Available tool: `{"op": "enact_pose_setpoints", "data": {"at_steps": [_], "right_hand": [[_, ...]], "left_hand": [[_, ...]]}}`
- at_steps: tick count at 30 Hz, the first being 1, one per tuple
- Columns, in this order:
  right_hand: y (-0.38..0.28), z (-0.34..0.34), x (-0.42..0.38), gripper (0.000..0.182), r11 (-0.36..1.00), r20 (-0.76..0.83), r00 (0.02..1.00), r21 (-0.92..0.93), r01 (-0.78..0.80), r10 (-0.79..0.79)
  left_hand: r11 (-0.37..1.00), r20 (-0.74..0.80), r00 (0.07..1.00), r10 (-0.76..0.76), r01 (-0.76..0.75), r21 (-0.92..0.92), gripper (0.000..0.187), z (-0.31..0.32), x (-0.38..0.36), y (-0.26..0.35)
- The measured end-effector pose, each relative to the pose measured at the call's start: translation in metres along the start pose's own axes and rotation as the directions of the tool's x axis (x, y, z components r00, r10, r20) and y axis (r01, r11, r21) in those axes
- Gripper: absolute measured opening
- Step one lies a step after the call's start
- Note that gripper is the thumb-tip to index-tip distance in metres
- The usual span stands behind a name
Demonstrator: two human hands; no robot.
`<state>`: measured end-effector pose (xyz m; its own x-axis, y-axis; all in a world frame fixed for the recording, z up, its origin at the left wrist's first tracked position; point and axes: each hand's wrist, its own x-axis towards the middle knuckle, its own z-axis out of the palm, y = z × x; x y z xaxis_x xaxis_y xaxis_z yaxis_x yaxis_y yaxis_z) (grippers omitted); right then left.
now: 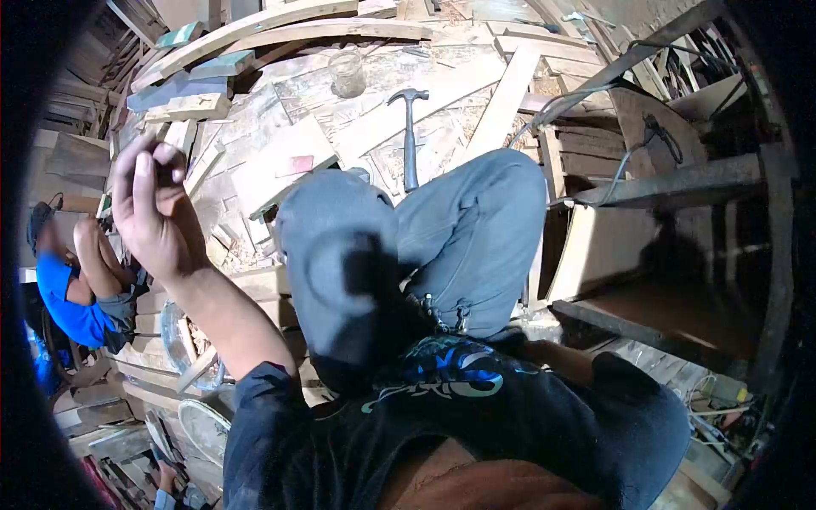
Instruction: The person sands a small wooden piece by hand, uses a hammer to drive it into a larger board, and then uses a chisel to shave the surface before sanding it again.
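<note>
My left hand (155, 212) is raised at the left, above the wood pieces, with its fingers loosely bent. Nothing shows between them. Only part of my right forearm (557, 357) is visible, beside my hip; the right hand itself is hidden. In front of my knees lies a claw hammer (410, 140), its head pointing away from me and neither hand on it. A glass jar (347, 75) stands farther back on the wood-strewn surface. Between my left hand and my knee is a pale board (285, 174) with a small reddish block (294, 165) on it.
Long planks (246, 38) and short offcuts lie at the back left. To my right stands a dark frame (680, 183) with a cable (625, 161) hanging over it. Another person in a blue shirt (64, 297) sits at far left, near a round tub (178, 344).
</note>
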<state>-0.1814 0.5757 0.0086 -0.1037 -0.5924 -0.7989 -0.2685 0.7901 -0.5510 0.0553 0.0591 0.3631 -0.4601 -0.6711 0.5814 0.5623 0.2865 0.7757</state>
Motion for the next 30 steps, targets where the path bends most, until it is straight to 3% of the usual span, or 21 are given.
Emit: {"op": "enact_pose_setpoints", "data": {"at_steps": [2, 7, 8, 9, 11, 14, 17, 19, 21, 22, 25, 26, 27, 29, 30], "right_hand": [[0.001, -0.003, 0.000, 0.035, 1.000, -0.027, 1.000, 0.010, 0.008, -0.008], [0.006, -0.016, -0.001, 0.035, 0.999, -0.090, 0.996, 0.047, 0.015, -0.010], [0.006, -0.022, 0.000, 0.035, 0.998, -0.104, 0.995, 0.055, 0.013, -0.008], [0.004, -0.029, 0.001, 0.035, 0.998, -0.112, 0.994, 0.064, 0.015, -0.008], [0.000, -0.047, 0.004, 0.034, 0.997, -0.136, 0.991, 0.081, 0.011, 0.001], [-0.010, -0.080, 0.011, 0.034, 0.995, -0.161, 0.987, 0.103, -0.008, 0.024], [-0.021, -0.119, 0.023, 0.034, 0.991, -0.191, 0.980, 0.131, -0.038, 0.063], [-0.032, -0.146, 0.033, 0.034, 0.987, -0.205, 0.974, 0.149, -0.066, 0.096], [-0.041, -0.172, 0.045, 0.034, 0.981, -0.209, 0.969, 0.164, -0.101, 0.135], [-0.047, -0.186, 0.051, 0.034, 0.978, -0.211, 0.965, 0.172, -0.119, 0.155], [-0.065, -0.223, 0.068, 0.033, 0.965, -0.198, 0.954, 0.177, -0.192, 0.226], [-0.071, -0.235, 0.073, 0.033, 0.961, -0.187, 0.951, 0.173, -0.216, 0.247], [-0.077, -0.246, 0.077, 0.033, 0.956, -0.175, 0.948, 0.172, -0.236, 0.265], [-0.089, -0.269, 0.082, 0.033, 0.947, -0.159, 0.940, 0.166, -0.275, 0.301], [-0.093, -0.279, 0.084, 0.033, 0.941, -0.151, 0.936, 0.171, -0.291, 0.317]], "left_hand": [[0.999, 0.016, 1.000, -0.017, 0.018, -0.038, 0.026, 0.016, 0.007, -0.001], [0.992, 0.053, 0.997, -0.055, 0.048, 0.116, 0.027, 0.062, 0.044, -0.019], [0.984, 0.097, 0.991, -0.093, 0.077, 0.163, 0.028, 0.074, 0.058, -0.023], [0.974, 0.249, 0.959, -0.139, 0.088, 0.207, 0.026, 0.079, 0.077, -0.031], [0.882, 0.317, 0.904, -0.287, 0.120, 0.456, 0.025, 0.101, 0.116, -0.052], [0.690, 0.475, 0.802, -0.361, -0.113, 0.715, 0.023, 0.103, 0.187, -0.134], [0.441, 0.536, 0.659, -0.528, -0.326, 0.836, 0.023, 0.100, 0.249, -0.243], [0.404, 0.555, 0.607, -0.569, -0.381, 0.832, 0.026, 0.093, 0.278, -0.332], [0.343, 0.571, 0.623, -0.535, -0.457, 0.821, 0.026, 0.070, 0.304, -0.454], [0.317, 0.560, 0.447, -0.698, -0.509, 0.801, 0.024, 0.074, 0.318, -0.482], [0.042, 0.423, 0.377, -0.824, -0.704, 0.709, 0.020, 0.062, 0.357, -0.578], [0.212, 0.542, 0.385, -0.747, -0.635, 0.743, 0.020, 0.043, 0.370, -0.607], [0.170, 0.486, 0.472, -0.735, -0.565, 0.807, 0.027, 0.043, 0.375, -0.627], [0.245, 0.465, 0.512, -0.722, -0.440, 0.864, 0.026, 0.030, 0.400, -0.631], [0.221, 0.463, 0.542, -0.701, -0.452, 0.864, 0.026, 0.020, 0.413, -0.631]]}}
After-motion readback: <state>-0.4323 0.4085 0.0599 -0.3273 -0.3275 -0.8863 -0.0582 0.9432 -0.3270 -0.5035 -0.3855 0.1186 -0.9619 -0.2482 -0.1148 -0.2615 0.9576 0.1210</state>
